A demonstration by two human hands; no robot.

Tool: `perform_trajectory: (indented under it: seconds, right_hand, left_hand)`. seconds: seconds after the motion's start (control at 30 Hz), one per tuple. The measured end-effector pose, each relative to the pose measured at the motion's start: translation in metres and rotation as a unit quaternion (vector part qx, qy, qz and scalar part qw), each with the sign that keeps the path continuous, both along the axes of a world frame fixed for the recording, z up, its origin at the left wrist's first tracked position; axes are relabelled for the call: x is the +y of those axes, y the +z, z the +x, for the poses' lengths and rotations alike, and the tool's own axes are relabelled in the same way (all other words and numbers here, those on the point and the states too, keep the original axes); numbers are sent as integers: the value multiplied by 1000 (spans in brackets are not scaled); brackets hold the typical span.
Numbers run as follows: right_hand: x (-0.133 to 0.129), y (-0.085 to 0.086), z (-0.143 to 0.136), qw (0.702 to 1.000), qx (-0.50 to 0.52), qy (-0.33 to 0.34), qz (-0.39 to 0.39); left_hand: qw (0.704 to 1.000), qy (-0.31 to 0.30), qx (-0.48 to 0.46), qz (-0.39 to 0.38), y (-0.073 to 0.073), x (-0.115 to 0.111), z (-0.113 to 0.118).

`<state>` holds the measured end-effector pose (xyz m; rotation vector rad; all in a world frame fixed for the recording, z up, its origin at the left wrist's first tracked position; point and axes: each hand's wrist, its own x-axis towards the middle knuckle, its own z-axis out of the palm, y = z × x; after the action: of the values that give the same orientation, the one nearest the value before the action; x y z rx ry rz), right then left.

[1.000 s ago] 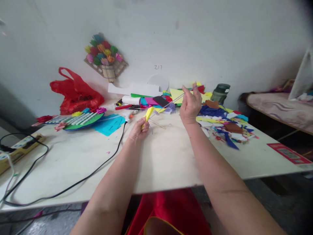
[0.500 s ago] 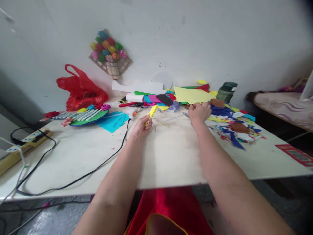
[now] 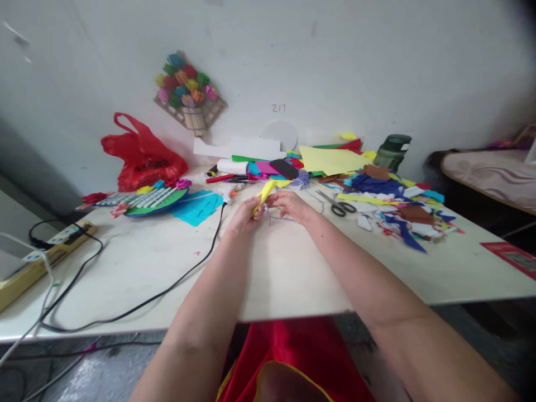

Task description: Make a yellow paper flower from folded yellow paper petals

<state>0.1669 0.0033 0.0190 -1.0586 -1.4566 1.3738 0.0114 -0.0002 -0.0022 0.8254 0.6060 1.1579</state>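
Right hand (image 3: 293, 206) has moved from the scissors (image 3: 332, 202) over to the left hand (image 3: 248, 213); scissors now lie loose on the table (image 3: 293, 268), blades parted. Clock read from between the hands, person at six.

Left hand: fingers closed, pinching a folded yellow paper piece (image 3: 268, 191), tilted, top end towards one. Right hand: fingers bent, thumb apart, just beside the yellow piece; from where I stand, can't tell if it pinches anything. Thin purple thread (image 3: 281, 218) loops below its fingers.

Scissors at three, handles nearest the person. Scrap pile (image 3: 374, 184) beyond them, also about three; green bottle (image 3: 391, 153) at two. Purple yarn bundle (image 3: 302, 178) at one, touching or just beside a black slab (image 3: 285, 169). White glue gun (image 3: 227, 194) at ten, close to left hand. Blue sheets (image 3: 196, 207) at nine; red bag (image 3: 144, 159) further out, ten.
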Motion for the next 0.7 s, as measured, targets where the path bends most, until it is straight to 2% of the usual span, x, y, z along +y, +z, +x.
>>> perform_trajectory:
  seconds: [0.07,0.2,0.5,0.7]
  right_hand:
    - [-5,0,-2,999,12,29,-38]
    - [-7,1,4,996,-31,40,-73]
    - [0,0,17,996,-53,57,-35]
    - [3,-3,18,995,-17,90,-32]
  left_hand:
    - [1000,8,13,5,1,-1,1]
    - [999,27,43,8,4,-4,3]
    - [994,50,86,38,1,-4,2]
    - [991,59,114,44,1,-5,3]
